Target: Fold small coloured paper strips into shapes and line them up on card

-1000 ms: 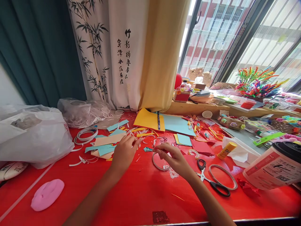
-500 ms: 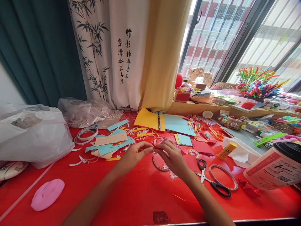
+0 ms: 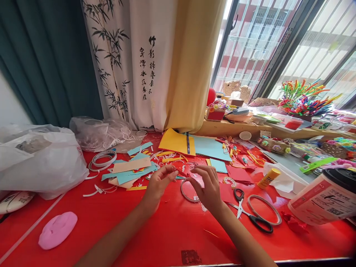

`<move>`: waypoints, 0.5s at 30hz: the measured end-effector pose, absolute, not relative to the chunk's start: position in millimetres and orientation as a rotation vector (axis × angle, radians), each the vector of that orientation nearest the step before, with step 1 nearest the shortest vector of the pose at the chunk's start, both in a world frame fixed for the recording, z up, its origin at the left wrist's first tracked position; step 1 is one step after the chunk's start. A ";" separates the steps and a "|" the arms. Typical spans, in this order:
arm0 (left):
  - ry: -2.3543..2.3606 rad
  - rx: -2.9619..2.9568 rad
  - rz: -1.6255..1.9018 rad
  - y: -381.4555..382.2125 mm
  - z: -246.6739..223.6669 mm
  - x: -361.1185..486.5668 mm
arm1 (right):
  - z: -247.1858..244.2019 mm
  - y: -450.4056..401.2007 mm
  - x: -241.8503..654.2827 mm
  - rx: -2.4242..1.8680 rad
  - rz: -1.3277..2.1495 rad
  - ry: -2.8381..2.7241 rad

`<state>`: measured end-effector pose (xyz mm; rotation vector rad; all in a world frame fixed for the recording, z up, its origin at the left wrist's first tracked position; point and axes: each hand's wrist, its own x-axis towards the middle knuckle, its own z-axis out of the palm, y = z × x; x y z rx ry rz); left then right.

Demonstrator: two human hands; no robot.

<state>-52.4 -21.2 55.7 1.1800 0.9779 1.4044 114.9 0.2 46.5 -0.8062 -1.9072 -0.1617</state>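
Over the middle of the red table, my left hand (image 3: 159, 187) pinches a small piece of red paper (image 3: 182, 172) between thumb and fingertips. The paper looks narrow and blends with the red table. Just to its right, my right hand (image 3: 208, 187) has its thumb and fingers apart, close to the paper's free end. Below and between the hands lies a ring-shaped roll of tape (image 3: 182, 193), partly hidden by my right hand. Scissors (image 3: 241, 209) with black handles rest open on the table to the right of my right hand.
Cut paper strips (image 3: 136, 165) and scraps lie left of centre. Yellow sheets (image 3: 172, 141) and blue sheets (image 3: 210, 145) are behind. A glue stick (image 3: 269, 178), another tape roll (image 3: 278, 211) and a large cup (image 3: 322, 196) stand right. A plastic bag (image 3: 41, 159) and pink piece (image 3: 58, 230) are left.
My right hand has come away from the red paper slightly to the right, its fingers spreading. My left hand keeps its pinch, and more of the paper shows.
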 end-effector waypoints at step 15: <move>0.723 1.016 1.455 -20.2 59.4 -56.0 | 41.8 2.5 92.3 -0.641 1.718 -1.138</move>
